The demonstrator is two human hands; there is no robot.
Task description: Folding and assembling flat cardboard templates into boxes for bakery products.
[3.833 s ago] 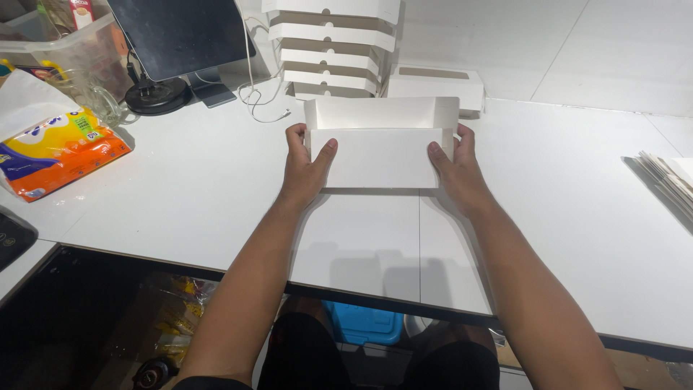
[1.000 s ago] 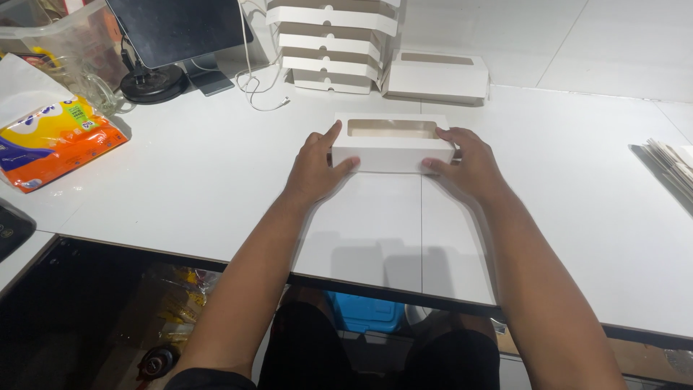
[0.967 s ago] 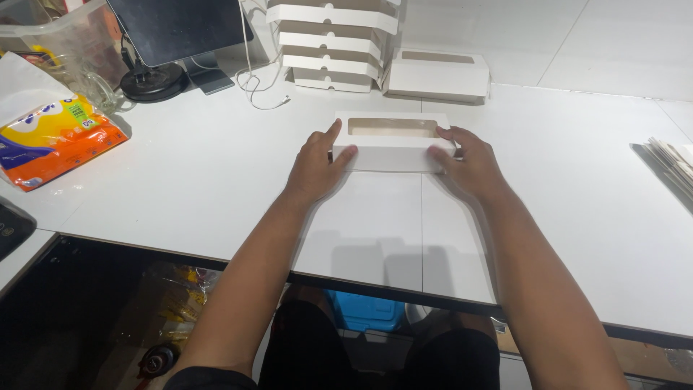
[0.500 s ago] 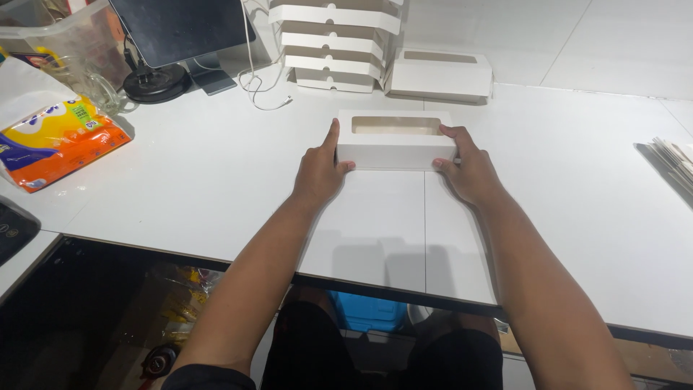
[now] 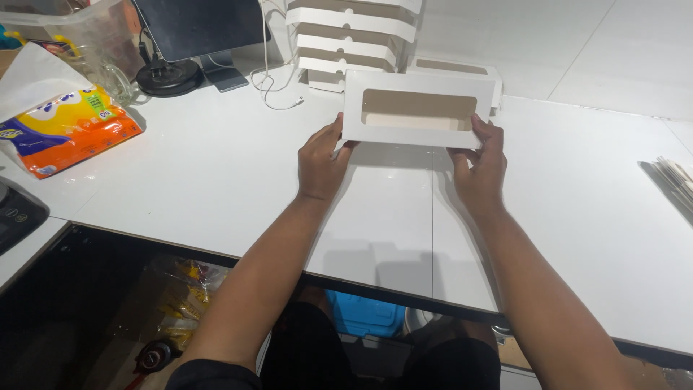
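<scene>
Left hand [image 5: 321, 160] and right hand [image 5: 480, 160] are gripping a white window box [image 5: 419, 108] by its lower corners, fingers closed on its edges, tilting it up above the white bench [image 5: 216, 173]. Behind it, a stack of white boxes [image 5: 354, 36] is standing. An orange packet [image 5: 68, 130], probably tissues, is lying far left.

We see the left hand [image 5: 321, 160] and right hand [image 5: 480, 165] gripping a white window box [image 5: 419, 108] by its lower corners, tilted up above the white table [image 5: 216, 180]. Behind it stands a stack of similar boxes [image 5: 350, 36]; an orange packet [image 5: 68, 130], possibly tissues, lies far left.
</scene>
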